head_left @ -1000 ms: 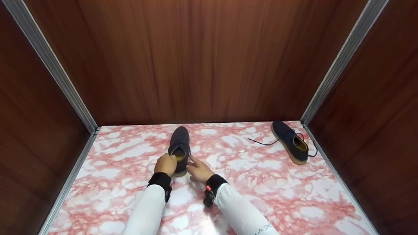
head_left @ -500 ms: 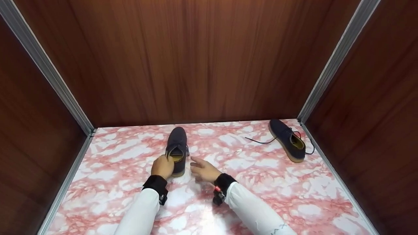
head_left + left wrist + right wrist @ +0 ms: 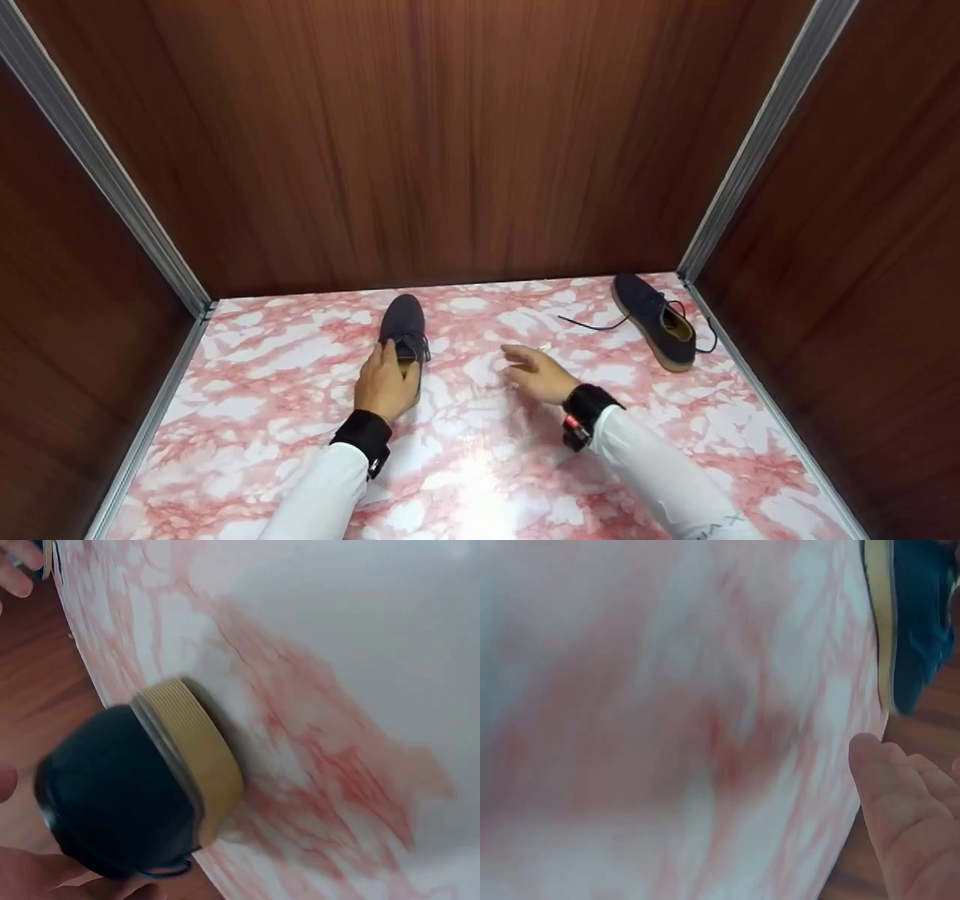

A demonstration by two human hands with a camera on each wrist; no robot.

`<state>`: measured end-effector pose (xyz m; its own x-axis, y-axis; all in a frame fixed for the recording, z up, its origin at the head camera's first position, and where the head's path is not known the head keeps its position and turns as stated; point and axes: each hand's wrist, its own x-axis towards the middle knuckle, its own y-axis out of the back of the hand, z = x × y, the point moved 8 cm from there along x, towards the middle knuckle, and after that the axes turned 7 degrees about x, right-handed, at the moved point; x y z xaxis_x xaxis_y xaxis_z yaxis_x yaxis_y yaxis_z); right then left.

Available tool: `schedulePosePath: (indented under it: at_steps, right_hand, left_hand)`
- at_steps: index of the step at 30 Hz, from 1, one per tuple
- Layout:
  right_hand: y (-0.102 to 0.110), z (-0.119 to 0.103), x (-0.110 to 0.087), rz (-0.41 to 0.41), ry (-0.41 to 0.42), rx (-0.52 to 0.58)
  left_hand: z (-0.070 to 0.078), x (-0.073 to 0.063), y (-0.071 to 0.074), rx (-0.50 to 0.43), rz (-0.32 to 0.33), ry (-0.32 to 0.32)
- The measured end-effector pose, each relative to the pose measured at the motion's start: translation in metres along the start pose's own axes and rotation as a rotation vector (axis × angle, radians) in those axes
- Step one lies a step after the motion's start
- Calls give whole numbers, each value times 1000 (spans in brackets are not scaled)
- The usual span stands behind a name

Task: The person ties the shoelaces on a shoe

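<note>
A dark navy lace-up shoe point(image 3: 403, 319) stands on the marbled table left of the middle, toe toward the back wall. Over its opening lies my left hand point(image 3: 386, 386), fingers extended along the shoe's left side and thumb apart on the right. The heel and tan sole of this shoe point(image 3: 124, 784) fill much of the left wrist view, with parts of the hand at the lower left. My right hand point(image 3: 544, 375) hovers between the two shoes with fingers spread and nothing in them. The matching shoe point(image 3: 652, 319) lies angled at the back right, its laces loose.
Pink-and-white marbled sheeting covers the table point(image 3: 480, 457). Brown wood-look panels point(image 3: 450, 150) close off the back and both sides, with grey metal strips point(image 3: 690, 270) at the corners. One loose lace point(image 3: 596, 326) stretches left from the right-hand shoe.
My right hand has left the side of the left shoe and moved right. My left hand has shifted from the shoe's left edge to over its opening, fingers now straighter.
</note>
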<state>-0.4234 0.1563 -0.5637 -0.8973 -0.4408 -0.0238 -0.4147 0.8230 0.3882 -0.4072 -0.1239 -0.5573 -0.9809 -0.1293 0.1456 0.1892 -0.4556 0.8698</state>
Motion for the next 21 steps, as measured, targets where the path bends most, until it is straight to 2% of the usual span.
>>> schedulePosePath:
  at_steps: [4,9,15,18,21]
  right_hand:
    - [38,3,-15,83,-1,-96]
    - [88,13,-30,221,-23,-217]
    - [142,19,-48,409,43,-371]
    - [163,25,-58,470,26,-428]
    - [181,36,-68,504,-32,-472]
  left_hand:
    - [15,-6,0,44,37,-66]
    - [33,-13,-4,86,41,-131]
    - [52,-22,-10,96,17,-189]
    - [62,-27,-14,92,8,-214]
    - [73,-33,-17,86,10,-246]
